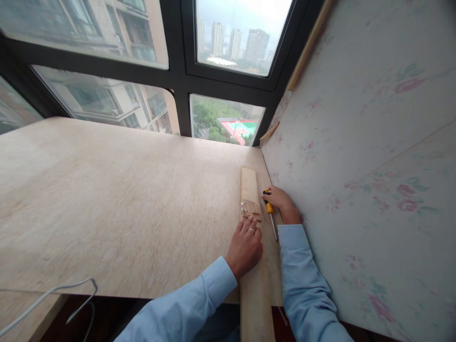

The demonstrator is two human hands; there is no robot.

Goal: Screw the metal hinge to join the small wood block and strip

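A long pale wooden plank (pixel 253 285) lies along the right side of the marble-look counter (pixel 124 204), running away from me. On it rests a small wooden block (pixel 252 208) with a metal hinge (pixel 244 207) at its left edge. My left hand (pixel 246 244) lies flat on the plank just below the block, fingers stretched out and touching it, a ring on one finger. My right hand (pixel 281 203) is closed round the yellow-and-black handle of a screwdriver (pixel 269 211), whose shaft points back toward me beside the plank.
A floral-papered wall (pixel 363 166) rises close on the right. Dark-framed windows (pixel 178 71) stand behind the counter. A white cable (pixel 50 294) loops over the counter's near left edge. Both my sleeves are light blue.
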